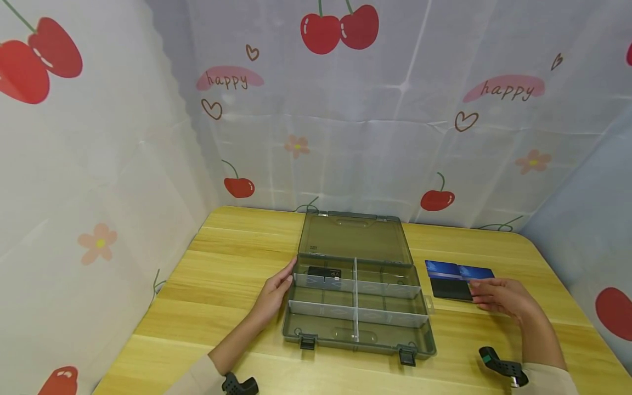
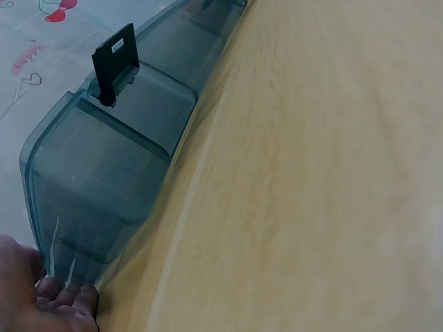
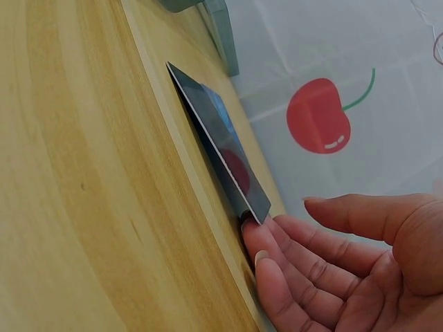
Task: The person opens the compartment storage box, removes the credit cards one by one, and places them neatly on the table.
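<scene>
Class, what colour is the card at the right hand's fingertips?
The card is black; the head view shows it best.

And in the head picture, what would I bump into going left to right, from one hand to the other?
Bare left hand → smoky grey-green rectangular plastic box with compartments → flat black rectangular card → bare right hand.

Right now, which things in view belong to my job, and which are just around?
Apparently part of the job:
divided box, left hand at its side
black card at the right hand
VIP card in the far-left compartment
two blue cards, probably

Just around:
printed cloth behind
wrist devices
</scene>
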